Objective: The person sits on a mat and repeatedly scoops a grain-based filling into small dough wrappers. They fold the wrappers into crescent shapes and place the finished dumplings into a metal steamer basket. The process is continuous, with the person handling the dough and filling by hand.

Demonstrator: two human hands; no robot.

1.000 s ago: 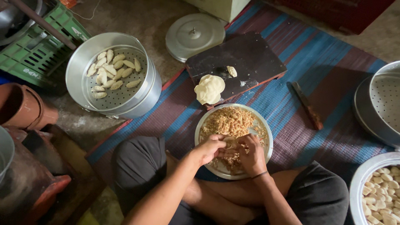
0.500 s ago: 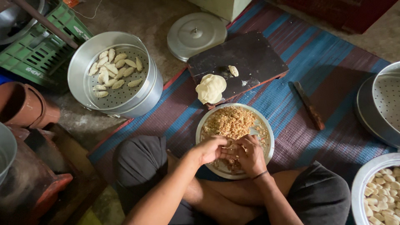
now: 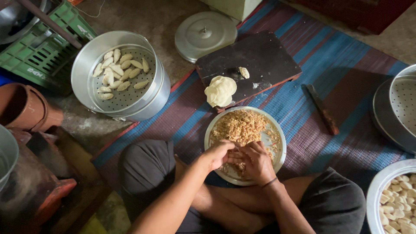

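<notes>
My left hand (image 3: 219, 154) and my right hand (image 3: 258, 162) meet over the near side of a round plate (image 3: 278, 134). The plate holds a heap of crumbly brown filling (image 3: 238, 125). The fingertips of both hands are pinched together on a small dumpling, which the fingers mostly hide. Just beyond the plate, a stack of pale dough rounds (image 3: 220, 90) lies at the edge of a dark wooden board (image 3: 260, 56), and a small dough piece (image 3: 244, 72) sits on the board.
A metal steamer (image 3: 151, 102) at the left holds several folded dumplings (image 3: 119, 73). A round lid (image 3: 206, 34) lies at the back. A dark knife (image 3: 320, 108) rests on the striped mat. A perforated tray (image 3: 403, 108) and a bowl of dumplings (image 3: 396, 201) are at the right. A green crate (image 3: 39, 52) and a clay pot (image 3: 21, 106) stand at the left.
Both hands stay over the plate's near side, and their fingers have drawn closer together around the dumpling. Nothing else has moved.
</notes>
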